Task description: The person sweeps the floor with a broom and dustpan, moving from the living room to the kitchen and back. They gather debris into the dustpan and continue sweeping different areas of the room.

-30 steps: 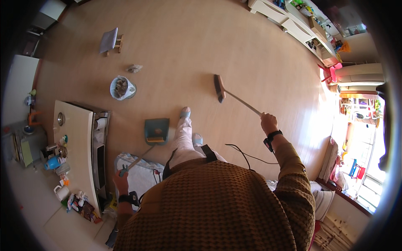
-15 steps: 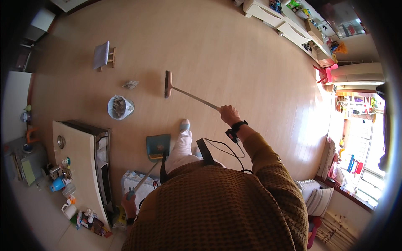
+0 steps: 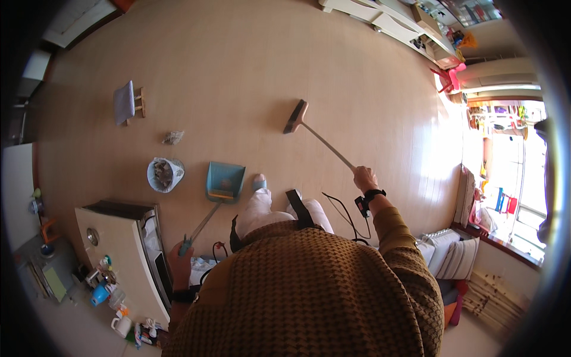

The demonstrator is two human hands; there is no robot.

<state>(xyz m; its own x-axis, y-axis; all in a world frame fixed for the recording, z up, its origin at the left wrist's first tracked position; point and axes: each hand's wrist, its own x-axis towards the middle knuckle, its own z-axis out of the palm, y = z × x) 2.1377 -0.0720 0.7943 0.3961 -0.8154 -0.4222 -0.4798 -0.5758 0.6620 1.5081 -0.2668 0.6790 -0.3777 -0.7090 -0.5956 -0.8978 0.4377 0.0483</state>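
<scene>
My right hand (image 3: 365, 178) is wrapped round the upper end of a broom's (image 3: 328, 144) thin handle. The broom's head, orange-pink with dark bristles, is out ahead of me over the wooden floor. At my left side, my left hand (image 3: 180, 256) grips the handle of a long-handled dustpan (image 3: 226, 176). Its blue-green pan, with a yellow toothed strip along the rear, is just left of my feet. Left of the pan stands a white bin (image 3: 173, 175) with rubbish in it. A crumpled clear plastic bag (image 3: 173, 137) lies on the floor beyond the bin.
A small stool (image 3: 125, 103) with a pale cloth seat stands at the far left. The cream cabinet (image 3: 119, 250) is close to my left arm. A long white cabinet (image 3: 386, 21) runs along the far right. Cushions (image 3: 458, 256) lie at the right, near a bright window.
The broom and my right hand have moved to the right, the broom head now tilted. My left hand has come forward and up, and the dustpan has swung forward, farther from my body.
</scene>
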